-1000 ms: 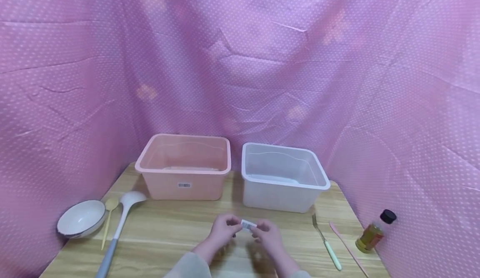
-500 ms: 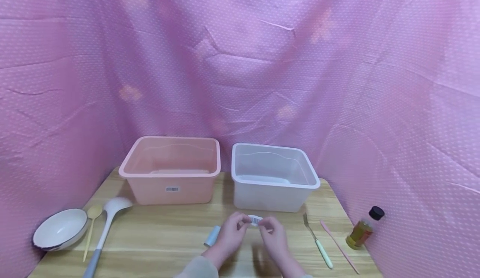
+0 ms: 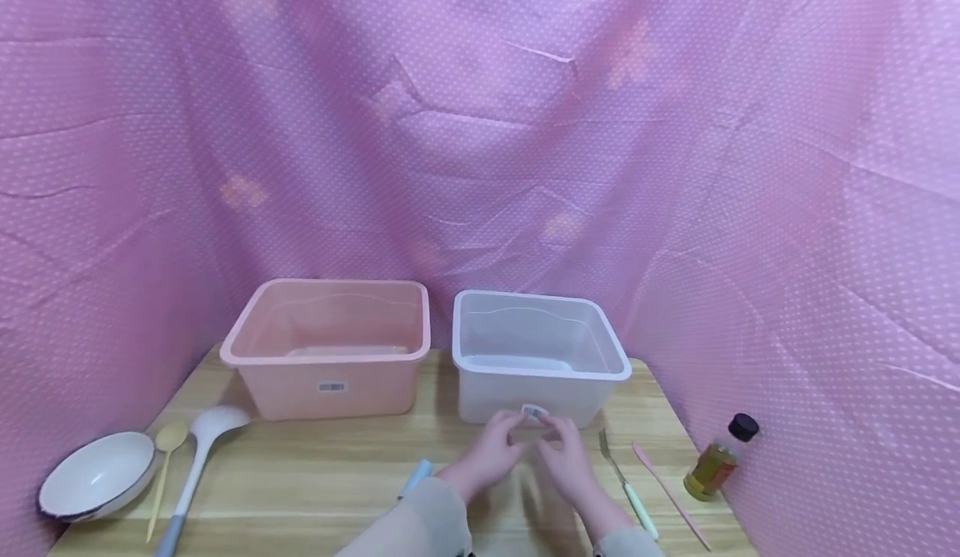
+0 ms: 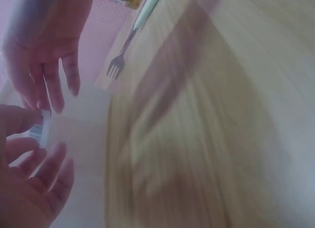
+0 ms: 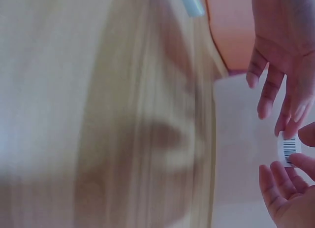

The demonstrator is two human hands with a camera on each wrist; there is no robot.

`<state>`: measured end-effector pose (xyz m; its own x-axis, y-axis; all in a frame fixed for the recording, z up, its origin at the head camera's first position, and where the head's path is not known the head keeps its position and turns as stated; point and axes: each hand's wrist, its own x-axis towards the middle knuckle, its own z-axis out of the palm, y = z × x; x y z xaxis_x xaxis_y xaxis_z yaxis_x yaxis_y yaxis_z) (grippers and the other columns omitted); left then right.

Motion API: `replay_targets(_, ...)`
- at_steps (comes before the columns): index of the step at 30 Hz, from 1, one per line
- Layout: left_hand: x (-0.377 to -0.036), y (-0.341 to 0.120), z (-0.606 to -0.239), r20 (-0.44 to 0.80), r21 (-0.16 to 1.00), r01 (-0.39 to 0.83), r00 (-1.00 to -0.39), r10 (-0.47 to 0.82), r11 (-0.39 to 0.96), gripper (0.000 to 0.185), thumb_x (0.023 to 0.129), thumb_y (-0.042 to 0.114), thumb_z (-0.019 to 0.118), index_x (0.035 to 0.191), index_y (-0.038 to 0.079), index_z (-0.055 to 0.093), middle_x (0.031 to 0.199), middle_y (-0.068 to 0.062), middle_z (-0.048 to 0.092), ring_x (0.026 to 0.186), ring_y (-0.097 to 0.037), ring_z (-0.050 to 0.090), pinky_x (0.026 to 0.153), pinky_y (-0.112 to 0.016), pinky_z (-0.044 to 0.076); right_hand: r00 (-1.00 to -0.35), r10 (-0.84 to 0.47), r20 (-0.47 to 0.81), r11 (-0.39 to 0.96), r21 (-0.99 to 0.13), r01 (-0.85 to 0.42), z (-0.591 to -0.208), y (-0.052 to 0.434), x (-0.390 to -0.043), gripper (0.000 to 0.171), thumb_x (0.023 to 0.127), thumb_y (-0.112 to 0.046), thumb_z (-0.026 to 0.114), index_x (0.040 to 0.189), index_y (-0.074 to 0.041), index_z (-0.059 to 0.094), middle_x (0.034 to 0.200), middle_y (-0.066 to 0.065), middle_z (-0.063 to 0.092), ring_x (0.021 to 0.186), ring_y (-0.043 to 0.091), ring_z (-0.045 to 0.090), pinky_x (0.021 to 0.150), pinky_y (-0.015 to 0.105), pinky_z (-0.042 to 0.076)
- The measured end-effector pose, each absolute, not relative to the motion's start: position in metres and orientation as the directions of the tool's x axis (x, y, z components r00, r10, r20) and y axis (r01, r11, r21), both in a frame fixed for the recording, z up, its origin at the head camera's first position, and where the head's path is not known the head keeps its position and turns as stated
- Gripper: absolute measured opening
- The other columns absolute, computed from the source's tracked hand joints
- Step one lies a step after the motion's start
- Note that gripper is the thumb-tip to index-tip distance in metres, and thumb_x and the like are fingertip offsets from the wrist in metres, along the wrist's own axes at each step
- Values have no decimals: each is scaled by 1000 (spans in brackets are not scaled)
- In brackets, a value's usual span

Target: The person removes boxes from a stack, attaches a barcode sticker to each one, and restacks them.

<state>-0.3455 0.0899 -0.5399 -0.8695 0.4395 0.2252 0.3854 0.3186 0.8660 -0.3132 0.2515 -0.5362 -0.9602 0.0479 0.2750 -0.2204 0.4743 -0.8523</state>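
A small white barcode sticker [image 3: 534, 412] is stretched between my two hands, right at the front wall of the white bin [image 3: 517, 398]. My left hand [image 3: 492, 450] pinches its left end between thumb and index finger, and my right hand [image 3: 567, 459] pinches the right end. From the right wrist view, the sticker [image 5: 289, 148] shows its black bars and curves slightly, overlapping the bin's side. The other fingers of both hands spread loosely below. A light-blue cylinder [image 3: 415, 478] lies on the table, partly hidden by my left sleeve.
A pink bin [image 3: 337, 390] with its own barcode label stands left of the white one. Leftward lie a white bowl [image 3: 97, 478], a yellow spoon [image 3: 161, 474] and a ladle [image 3: 191, 465]. To the right are a fork [image 3: 628, 486], a pink stick [image 3: 667, 490] and a black-capped bottle [image 3: 712, 467].
Both hands have moved forward with the barcode sticker, up to the white bin's front. The light-blue cylinder has come into view on the table beside the left arm. The head view has shifted right.
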Motion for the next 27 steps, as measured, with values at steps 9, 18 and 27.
replay_targets(9, -361, 114, -541, 238, 871, 386, -873, 425, 304, 59, 87, 3, 65, 139, -13, 43, 141, -33, 37, 108, -38, 58, 89, -45, 53, -960, 113, 257, 492, -854, -171, -531, 256, -338, 47, 82, 4, 63, 128, 12, 54, 120, 27, 51, 102, 40, 57, 77, 43, 55)
replay_targets(18, -365, 114, -540, 240, 878, 372, -887, 394, 300, 59, 85, 1, 64, 138, -14, 44, 141, -37, 36, 111, -45, 56, 89, -47, 53, -961, 121, 249, 507, -848, -156, -530, 252, -345, 48, 79, 5, 62, 126, 13, 55, 118, 28, 52, 99, 39, 57, 77, 45, 55)
replay_targets(27, -367, 115, -540, 215, 895, 338, -899, 381, 293, 59, 85, 3, 65, 138, -12, 46, 140, -36, 37, 117, -47, 51, 92, -51, 50, -961, 135, 242, 564, -816, -127, -527, 249, -345, 48, 78, 6, 63, 126, 10, 57, 121, 31, 50, 90, 32, 57, 70, 40, 54)
